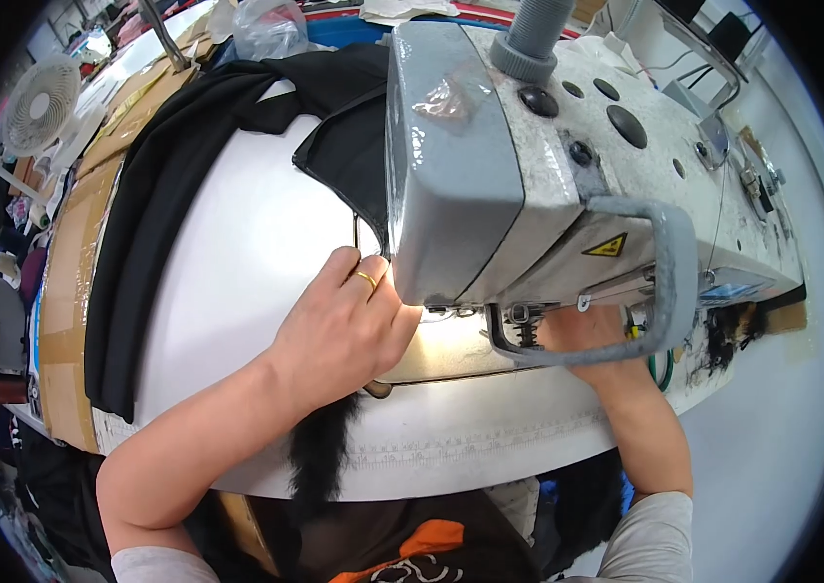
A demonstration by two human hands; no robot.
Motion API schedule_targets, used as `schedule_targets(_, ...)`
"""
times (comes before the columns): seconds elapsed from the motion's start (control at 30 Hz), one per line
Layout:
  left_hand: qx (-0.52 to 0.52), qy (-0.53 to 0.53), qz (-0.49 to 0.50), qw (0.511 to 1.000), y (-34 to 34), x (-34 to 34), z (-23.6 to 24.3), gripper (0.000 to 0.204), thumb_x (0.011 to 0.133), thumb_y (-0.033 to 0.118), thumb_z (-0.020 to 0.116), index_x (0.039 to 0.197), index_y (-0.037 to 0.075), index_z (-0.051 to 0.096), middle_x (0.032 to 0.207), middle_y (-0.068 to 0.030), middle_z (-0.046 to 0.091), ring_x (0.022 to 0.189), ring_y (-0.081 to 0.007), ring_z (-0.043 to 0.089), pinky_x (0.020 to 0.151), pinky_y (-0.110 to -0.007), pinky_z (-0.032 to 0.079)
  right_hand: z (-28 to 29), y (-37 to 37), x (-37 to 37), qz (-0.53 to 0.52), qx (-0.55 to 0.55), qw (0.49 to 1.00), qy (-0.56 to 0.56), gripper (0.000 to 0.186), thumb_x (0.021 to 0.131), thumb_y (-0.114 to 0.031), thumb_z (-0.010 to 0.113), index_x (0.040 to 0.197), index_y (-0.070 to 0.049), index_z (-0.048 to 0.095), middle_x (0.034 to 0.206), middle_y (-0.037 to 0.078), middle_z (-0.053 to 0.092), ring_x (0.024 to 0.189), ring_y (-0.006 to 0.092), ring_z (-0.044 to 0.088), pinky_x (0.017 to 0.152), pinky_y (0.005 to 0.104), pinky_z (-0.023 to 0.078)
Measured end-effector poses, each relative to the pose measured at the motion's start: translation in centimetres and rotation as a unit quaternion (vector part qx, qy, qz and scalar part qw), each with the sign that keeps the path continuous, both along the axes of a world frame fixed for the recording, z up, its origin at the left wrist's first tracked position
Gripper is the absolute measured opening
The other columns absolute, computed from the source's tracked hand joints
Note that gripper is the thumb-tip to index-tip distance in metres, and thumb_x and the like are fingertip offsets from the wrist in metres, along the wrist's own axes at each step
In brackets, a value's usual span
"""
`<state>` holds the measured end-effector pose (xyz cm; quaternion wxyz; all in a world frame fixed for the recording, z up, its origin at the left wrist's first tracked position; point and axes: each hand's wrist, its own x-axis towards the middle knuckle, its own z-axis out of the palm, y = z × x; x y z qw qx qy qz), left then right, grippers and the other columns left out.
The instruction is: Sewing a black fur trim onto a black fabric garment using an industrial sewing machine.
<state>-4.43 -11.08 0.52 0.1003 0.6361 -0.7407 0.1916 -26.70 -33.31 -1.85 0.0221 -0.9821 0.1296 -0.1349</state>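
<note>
A grey and white sewing machine [461, 146] fills the middle and right. My left hand [349, 321], with a gold ring, is left of the needle area, its fingers bent closed over the edge of a black fabric piece [349, 155]. The fingertips are hidden beneath the hand. From under it a strip of black fur [320, 452] hangs over the table's near edge. My right hand [582, 335] reaches in under the machine head, behind a grey metal guard [669, 282]. Its fingers are hidden there, so what they touch does not show.
The white table [247, 223] has ruler marks along its curved front edge. More black cloth [150, 223] drapes over its left side, beside taped cardboard [77, 282]. A white fan [40, 104] stands far left. Dark fur scraps [723, 340] lie at right. A clear plastic bag [269, 29] sits behind.
</note>
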Motion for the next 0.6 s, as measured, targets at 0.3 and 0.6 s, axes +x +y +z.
schedule_targets(0.3,0.007,-0.03,0.008,1.0,-0.4,0.0,-0.2,0.009,0.076,0.01,0.069,0.075,0.005,0.062,0.088,-0.0202,0.071,0.095,-0.0328,0.067,0.086,-0.042,0.05,-1.0,0.1,-0.7,-0.04,-0.121,0.989,0.08,0.007,0.074,-0.012,0.065,0.077,-0.007,0.067,0.073,0.015,0.068,0.064,0.0379,0.068,0.057,0.0486,0.056)
schedule_targets(0.6,0.052,-0.017,0.022,0.998,0.2,0.1,-0.2,0.007,0.078,0.011,0.068,0.082,0.005,0.066,0.096,-0.0149,0.069,0.103,-0.0301,0.065,0.082,-0.039,0.05,1.8,1.8,0.7,0.001,-0.063,0.995,0.079,0.009,0.078,-0.008,0.068,0.071,-0.004,0.068,0.078,0.018,0.069,0.074,0.0397,0.068,0.065,0.0516,0.051)
